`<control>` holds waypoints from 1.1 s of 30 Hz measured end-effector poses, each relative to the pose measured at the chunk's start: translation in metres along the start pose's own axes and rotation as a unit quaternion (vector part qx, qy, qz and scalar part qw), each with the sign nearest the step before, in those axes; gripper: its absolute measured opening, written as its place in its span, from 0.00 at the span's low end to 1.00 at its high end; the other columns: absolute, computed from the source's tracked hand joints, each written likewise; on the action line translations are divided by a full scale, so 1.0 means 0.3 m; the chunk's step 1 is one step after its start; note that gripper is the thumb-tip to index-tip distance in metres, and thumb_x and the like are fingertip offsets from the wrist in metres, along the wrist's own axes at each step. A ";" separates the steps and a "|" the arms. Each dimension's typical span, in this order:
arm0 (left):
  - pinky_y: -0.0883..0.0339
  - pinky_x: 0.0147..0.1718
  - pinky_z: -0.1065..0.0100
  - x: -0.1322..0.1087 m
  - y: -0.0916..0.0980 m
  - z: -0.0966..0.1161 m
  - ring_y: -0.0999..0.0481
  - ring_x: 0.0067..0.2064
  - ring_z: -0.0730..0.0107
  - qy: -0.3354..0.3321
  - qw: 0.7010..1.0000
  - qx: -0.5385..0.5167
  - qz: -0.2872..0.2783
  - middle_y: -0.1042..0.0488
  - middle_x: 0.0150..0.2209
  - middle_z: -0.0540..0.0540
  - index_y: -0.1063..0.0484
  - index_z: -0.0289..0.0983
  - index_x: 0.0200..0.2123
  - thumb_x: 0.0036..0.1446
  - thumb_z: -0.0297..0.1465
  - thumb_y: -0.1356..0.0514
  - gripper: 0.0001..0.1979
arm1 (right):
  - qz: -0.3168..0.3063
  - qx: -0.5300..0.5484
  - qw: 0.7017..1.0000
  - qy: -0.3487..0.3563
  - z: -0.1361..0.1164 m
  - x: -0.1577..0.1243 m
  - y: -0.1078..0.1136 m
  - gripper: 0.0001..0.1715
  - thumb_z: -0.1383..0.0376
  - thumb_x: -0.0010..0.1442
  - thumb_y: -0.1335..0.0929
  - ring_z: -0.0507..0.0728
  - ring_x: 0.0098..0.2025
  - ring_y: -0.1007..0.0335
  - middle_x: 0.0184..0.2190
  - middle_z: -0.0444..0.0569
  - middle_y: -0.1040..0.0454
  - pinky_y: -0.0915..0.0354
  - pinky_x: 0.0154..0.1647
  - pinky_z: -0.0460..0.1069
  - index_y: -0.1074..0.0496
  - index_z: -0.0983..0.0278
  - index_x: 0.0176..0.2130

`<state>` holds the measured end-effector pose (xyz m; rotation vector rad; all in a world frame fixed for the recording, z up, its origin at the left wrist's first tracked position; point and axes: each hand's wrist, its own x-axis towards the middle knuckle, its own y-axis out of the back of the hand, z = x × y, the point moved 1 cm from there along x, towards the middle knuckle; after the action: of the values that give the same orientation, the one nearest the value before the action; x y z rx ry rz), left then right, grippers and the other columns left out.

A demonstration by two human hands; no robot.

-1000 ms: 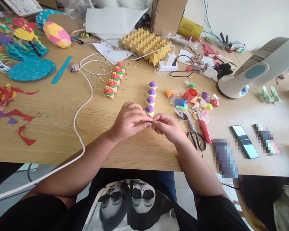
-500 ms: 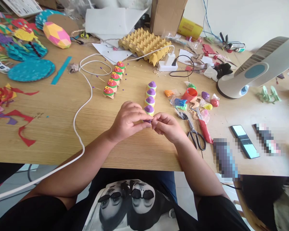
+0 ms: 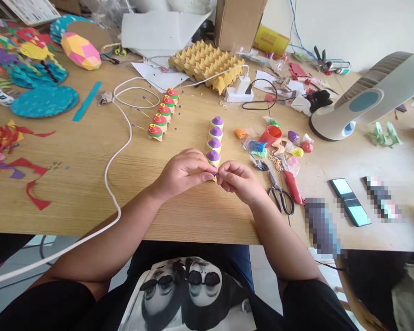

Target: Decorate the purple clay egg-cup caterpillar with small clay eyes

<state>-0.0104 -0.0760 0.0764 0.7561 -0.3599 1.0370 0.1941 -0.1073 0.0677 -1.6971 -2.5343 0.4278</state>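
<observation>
Left hand (image 3: 181, 174), right hand (image 3: 240, 182), both pinched on one purple bit (image 3: 215, 174); four purple-topped domes (image 3: 214, 143).

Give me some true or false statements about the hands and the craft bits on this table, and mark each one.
1. The left hand and the right hand pinch one small piece between their fingertips. True.
2. The scissors lie left of the left hand. False: they lie just right of the right hand.
3. The purple-topped row holds four pieces. True.
4. The egg tray is blue. False: it is yellow.
5. The red-topped row touches the purple-topped row. False: the two rows stand apart.
</observation>
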 end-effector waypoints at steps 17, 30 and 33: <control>0.36 0.48 0.59 -0.005 0.002 0.013 0.22 0.40 0.65 -0.048 0.989 0.139 0.026 0.17 0.35 0.49 0.18 0.43 0.39 0.60 0.39 0.31 0.08 | 0.002 0.007 1.000 -0.001 -0.001 0.004 -0.007 0.16 0.55 0.59 0.25 0.45 0.20 0.41 0.26 0.42 0.27 0.51 0.20 0.44 0.28 0.64 0.33; 0.36 0.45 0.59 -0.005 0.002 0.013 0.23 0.38 0.66 -0.048 0.978 0.196 0.048 0.18 0.31 0.52 0.19 0.46 0.36 0.63 0.39 0.35 0.06 | 0.004 0.009 1.000 -0.003 -0.006 0.002 -0.010 0.17 0.53 0.61 0.26 0.45 0.21 0.41 0.27 0.42 0.27 0.50 0.20 0.44 0.26 0.64 0.36; 0.36 0.45 0.59 -0.006 0.003 0.012 0.23 0.37 0.66 -0.053 0.976 0.204 0.051 0.18 0.30 0.52 0.18 0.46 0.36 0.63 0.38 0.35 0.06 | 0.000 0.009 1.000 -0.012 -0.003 0.002 -0.011 0.18 0.53 0.59 0.25 0.45 0.21 0.42 0.26 0.41 0.27 0.51 0.20 0.44 0.25 0.64 0.40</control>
<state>-0.0118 -0.0796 0.0781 1.1741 -0.2808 1.1880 0.1911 -0.1078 0.0695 -1.6957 -2.5383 0.4718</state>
